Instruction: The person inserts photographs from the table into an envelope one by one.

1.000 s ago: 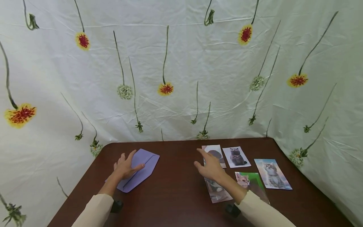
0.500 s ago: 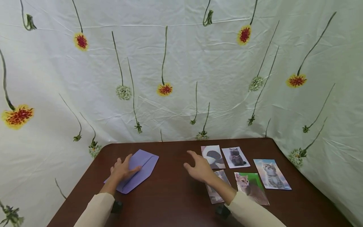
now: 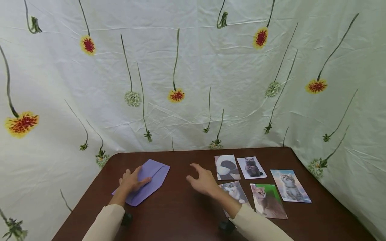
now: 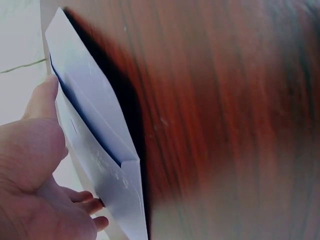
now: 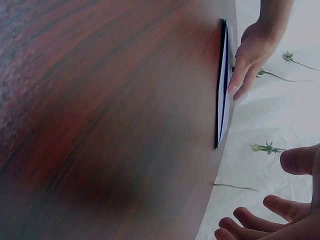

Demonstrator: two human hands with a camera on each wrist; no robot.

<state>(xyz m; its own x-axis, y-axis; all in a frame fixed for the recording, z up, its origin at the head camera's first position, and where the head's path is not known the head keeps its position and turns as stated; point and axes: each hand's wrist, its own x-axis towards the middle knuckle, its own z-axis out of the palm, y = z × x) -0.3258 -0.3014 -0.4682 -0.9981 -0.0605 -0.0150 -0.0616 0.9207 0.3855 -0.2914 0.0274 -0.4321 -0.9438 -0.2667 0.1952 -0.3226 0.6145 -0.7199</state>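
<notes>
A purple envelope (image 3: 155, 182) with its flap raised lies at the left of the table. My left hand (image 3: 131, 183) is over it, fingers spread and relaxed. In the left wrist view, the thumb of the left hand (image 4: 35, 135) comes right at the edge of the envelope (image 4: 100, 135), near its opening, and the other fingertips reach its face. My right hand (image 3: 202, 180) hovers above the middle of the table, holding nothing, its fingers loosely bent and thumb apart. From the right wrist, the right hand (image 5: 280, 215) shows with spread fingers, the envelope (image 5: 225, 95) beyond it.
Several cat photos lie on the right: a white-and-dark one (image 3: 227, 167), a grey cat (image 3: 251, 166), a tabby on blue (image 3: 290, 185), one with green (image 3: 267, 201) and one (image 3: 234, 191) partly under the right forearm. A flowered cloth (image 3: 193, 67) hangs behind the table (image 3: 181, 214).
My right hand has moved left, away from the photos and toward the envelope, uncovering more of the near-left photo. My left hand has settled slightly lower on the envelope.
</notes>
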